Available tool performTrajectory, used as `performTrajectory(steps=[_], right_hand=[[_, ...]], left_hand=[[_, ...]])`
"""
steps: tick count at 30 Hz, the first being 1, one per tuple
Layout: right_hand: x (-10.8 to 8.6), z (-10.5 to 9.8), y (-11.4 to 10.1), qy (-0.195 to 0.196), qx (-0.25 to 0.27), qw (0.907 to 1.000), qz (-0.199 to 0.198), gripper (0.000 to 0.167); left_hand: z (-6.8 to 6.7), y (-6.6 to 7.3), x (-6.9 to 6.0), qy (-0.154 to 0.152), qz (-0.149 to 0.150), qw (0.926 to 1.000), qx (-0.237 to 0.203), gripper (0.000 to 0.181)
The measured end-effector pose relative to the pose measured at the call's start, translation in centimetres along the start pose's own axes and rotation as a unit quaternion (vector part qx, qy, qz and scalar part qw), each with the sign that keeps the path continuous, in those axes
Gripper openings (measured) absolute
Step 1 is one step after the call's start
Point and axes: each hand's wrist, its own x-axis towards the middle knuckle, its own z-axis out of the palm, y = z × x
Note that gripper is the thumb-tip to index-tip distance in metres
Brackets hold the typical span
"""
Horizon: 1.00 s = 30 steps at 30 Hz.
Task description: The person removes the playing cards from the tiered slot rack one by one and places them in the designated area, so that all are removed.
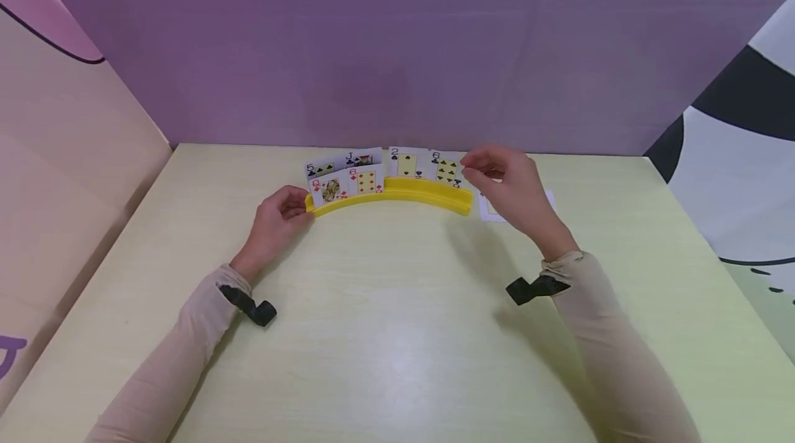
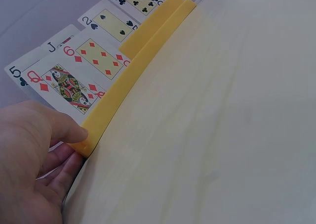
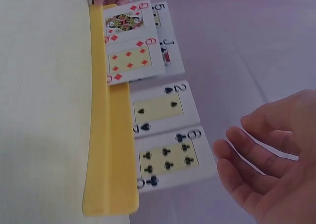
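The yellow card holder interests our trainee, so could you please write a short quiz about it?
1. True or false: the left hand holds one end of the yellow card holder.
2. In the front row, which card stands beside the queen of diamonds? A) two of spades B) six of diamonds C) a jack
3. Fill in: the standing card nearest the right hand is the six of ____.
Key: 1. True; 2. B; 3. clubs.

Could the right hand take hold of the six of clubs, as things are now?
Probably yes. The right hand appears empty and is close to the outer edge of the six of clubs, and no other card covers its face above the yellow holder.
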Motion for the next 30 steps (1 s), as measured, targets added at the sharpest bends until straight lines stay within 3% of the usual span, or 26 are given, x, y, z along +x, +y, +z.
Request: performTrajectory(steps=[14,21,30], right_hand=[[2.4,5.7,-3.7,-0.034,-0.014,0.9955,-0.088,0.011],[3.1,7.8,-4.7,-0.048,-0.019,0.9950,-0.085,0.016],[2.8,9.5,-5.1,-0.086,-0.106,0.9873,-0.082,0.029]], left_hand=[[0.2,0.5,-0.3,0.002,-0.009,0.9999,0.007,0.035],[0.6,0.8,-0.6,0.000,-0.008,0.9999,0.013,0.034],[0.5,1.3,-0.9,0.002,-0.014,0.9998,0.016,0.035]])
